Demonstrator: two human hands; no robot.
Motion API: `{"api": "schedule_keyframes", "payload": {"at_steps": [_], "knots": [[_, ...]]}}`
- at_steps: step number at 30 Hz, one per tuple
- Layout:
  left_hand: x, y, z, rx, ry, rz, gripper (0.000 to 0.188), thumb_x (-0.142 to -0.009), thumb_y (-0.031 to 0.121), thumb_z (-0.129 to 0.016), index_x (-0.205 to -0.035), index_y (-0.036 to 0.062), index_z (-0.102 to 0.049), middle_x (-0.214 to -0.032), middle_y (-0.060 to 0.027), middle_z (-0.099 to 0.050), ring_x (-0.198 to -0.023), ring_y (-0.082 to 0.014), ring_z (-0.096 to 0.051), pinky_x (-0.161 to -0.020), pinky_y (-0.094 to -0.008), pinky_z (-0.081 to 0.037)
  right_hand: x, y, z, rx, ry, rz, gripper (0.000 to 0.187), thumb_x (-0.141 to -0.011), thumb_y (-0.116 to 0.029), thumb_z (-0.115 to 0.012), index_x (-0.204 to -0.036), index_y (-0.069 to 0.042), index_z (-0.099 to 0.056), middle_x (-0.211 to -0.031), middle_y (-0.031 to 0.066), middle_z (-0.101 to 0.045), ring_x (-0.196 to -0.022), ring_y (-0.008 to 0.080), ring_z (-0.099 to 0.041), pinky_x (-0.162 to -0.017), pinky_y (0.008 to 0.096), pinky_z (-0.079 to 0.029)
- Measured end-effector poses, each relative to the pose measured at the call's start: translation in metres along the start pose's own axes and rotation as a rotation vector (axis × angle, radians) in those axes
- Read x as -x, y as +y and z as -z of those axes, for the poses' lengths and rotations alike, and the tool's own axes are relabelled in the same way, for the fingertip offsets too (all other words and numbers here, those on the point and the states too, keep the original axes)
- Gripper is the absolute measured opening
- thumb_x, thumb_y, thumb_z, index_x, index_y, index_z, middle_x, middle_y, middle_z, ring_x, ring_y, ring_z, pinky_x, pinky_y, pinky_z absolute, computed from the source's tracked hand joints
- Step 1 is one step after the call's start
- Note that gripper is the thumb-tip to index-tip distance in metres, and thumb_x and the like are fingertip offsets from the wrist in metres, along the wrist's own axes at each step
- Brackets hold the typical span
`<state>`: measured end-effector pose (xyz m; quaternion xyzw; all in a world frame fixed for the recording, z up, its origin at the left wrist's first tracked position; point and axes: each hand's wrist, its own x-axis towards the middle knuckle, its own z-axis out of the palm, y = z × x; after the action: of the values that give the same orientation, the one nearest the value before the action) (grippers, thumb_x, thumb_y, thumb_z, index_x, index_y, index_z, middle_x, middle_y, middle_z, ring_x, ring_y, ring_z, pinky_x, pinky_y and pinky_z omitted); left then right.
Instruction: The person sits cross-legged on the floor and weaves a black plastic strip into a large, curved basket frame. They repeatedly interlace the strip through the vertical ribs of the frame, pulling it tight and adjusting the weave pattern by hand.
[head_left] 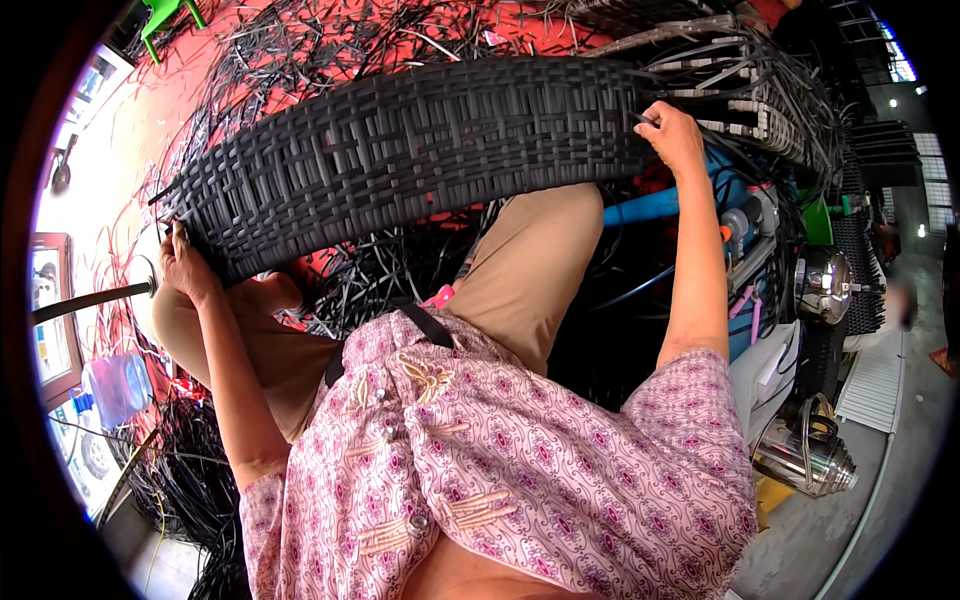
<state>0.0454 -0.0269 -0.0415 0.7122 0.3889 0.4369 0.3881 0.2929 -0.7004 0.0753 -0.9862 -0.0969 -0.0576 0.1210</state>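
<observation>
A long, curved black woven panel (400, 150) of flat plastic strips lies across in front of me, its right part over my raised knee. My left hand (190, 268) is closed at the panel's lower left corner, where short strip ends stick out. At the panel's right end my right hand (672, 140) pinches the edge between thumb and fingers. Whether a single loose strip is also in that pinch is too small to tell. The panel hides part of my lower legs.
Loose black strips (330, 290) are heaped over the red floor mat (130, 165). Other woven pieces (760, 105) with trailing strips are stacked at the far right. Blue tubing (640, 207) lies by my knee; a metal flask (805, 455) stands near my right elbow. A green chair (165, 20) is far left.
</observation>
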Motion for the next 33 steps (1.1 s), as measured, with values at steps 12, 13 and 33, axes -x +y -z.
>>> {"api": "schedule_keyframes", "payload": {"at_steps": [12, 13, 33], "knots": [[-0.002, -0.003, -0.003, 0.107, 0.003, 0.071, 0.029, -0.093, 0.029, -0.071, -0.09, 0.0008, -0.066, -0.08, -0.0023, -0.061, -0.073, -0.0112, -0.051, -0.069, -0.026, -0.043, -0.004, 0.028, -0.023, -0.363, -0.107, -0.142, 0.032, -0.08, -0.032, -0.075, -0.098, -0.006, -0.077, -0.084, 0.0067, -0.073, -0.08, 0.0164, -0.066, -0.075, 0.0316, -0.05], [-0.002, -0.002, -0.003, 0.117, 0.008, 0.067, 0.029, -0.093, 0.029, -0.071, -0.09, 0.0011, -0.066, -0.081, -0.0024, -0.061, -0.073, -0.011, -0.051, -0.07, -0.0258, -0.043, -0.004, 0.029, -0.023, -0.411, -0.119, -0.136, 0.032, -0.081, -0.031, -0.075, -0.099, -0.005, -0.077, -0.084, 0.0053, -0.073, -0.079, 0.0136, -0.065, -0.074, 0.0301, -0.05], [0.002, -0.003, -0.002, 0.129, -0.012, 0.023, 0.029, -0.093, 0.028, -0.071, -0.093, 0.0001, -0.064, -0.081, -0.002, -0.06, -0.075, -0.0107, -0.05, -0.07, -0.0254, -0.043, -0.012, 0.018, -0.001, -0.866, -0.415, -0.464, 0.029, -0.087, -0.017, -0.071, -0.114, -0.006, -0.072, -0.064, -0.0077, -0.052, -0.048, -0.0006, -0.04, -0.042, 0.0159, -0.026]]}}
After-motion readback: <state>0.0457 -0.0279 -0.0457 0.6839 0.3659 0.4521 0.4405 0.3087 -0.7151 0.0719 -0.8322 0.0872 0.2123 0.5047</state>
